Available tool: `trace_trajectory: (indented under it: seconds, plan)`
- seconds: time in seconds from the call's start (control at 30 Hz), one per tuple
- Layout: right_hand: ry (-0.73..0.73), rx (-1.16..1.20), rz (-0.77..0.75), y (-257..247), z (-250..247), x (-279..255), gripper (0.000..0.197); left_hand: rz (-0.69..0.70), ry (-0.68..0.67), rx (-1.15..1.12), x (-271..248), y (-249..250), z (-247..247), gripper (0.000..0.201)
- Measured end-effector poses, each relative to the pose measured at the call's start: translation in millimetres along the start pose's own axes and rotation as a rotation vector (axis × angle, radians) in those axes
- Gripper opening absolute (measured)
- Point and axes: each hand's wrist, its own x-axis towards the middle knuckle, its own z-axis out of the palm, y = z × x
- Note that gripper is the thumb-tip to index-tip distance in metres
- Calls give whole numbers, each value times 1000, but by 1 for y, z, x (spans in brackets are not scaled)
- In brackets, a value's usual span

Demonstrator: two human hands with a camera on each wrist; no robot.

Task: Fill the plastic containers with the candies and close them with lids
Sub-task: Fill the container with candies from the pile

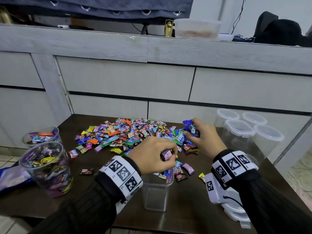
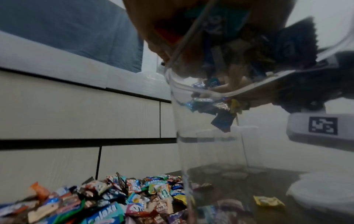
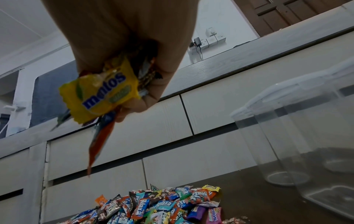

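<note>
we're filling: left hand (image 1: 152,155) grips candies right over the open container (image 1: 157,193) beneath it, right hand (image 1: 205,138) clutches another fistful above the candy pile (image 1: 128,134). next, we judge, release into it.

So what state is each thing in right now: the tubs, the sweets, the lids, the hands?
Left hand: gripping a fistful of candies over the open tub.
Right hand: gripping candies above the pile.
Open tub: upright, lidless, looks empty.
Two tubs at left: full of candies, lidless.
Four tubs at right: empty, lids on.
Candy pile: loose on the table.
Spare lids: stacked.
</note>
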Motion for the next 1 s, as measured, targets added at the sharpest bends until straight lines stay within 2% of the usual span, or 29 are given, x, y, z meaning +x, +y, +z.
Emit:
trace_trajectory:
  seconds: [0.23,0.33,0.53,0.63,0.73,0.87,1.0]
  plan:
    - [15,19,7,2,-3,0,25,48,-217,177,5,4,2,3]
    - [16,29,12,1,-4,0,26,57,-261,206,4,7,3,6]
    - [16,37,14,1,-4,-1,25,41,-221,147,0,8,4,5]
    - [21,52,8,-1,-5,-1,24,-25,-146,42,0,8,5,2]
    - [22,59,11,-3,-5,-1,22,-101,-104,-5,1,9,8,8]
    - [37,54,3,-2,-4,-2,20,-238,-95,37,3,11,16,20]
    - [8,53,24,-2,-4,-3,26,-219,-117,118,3,12,20,23]
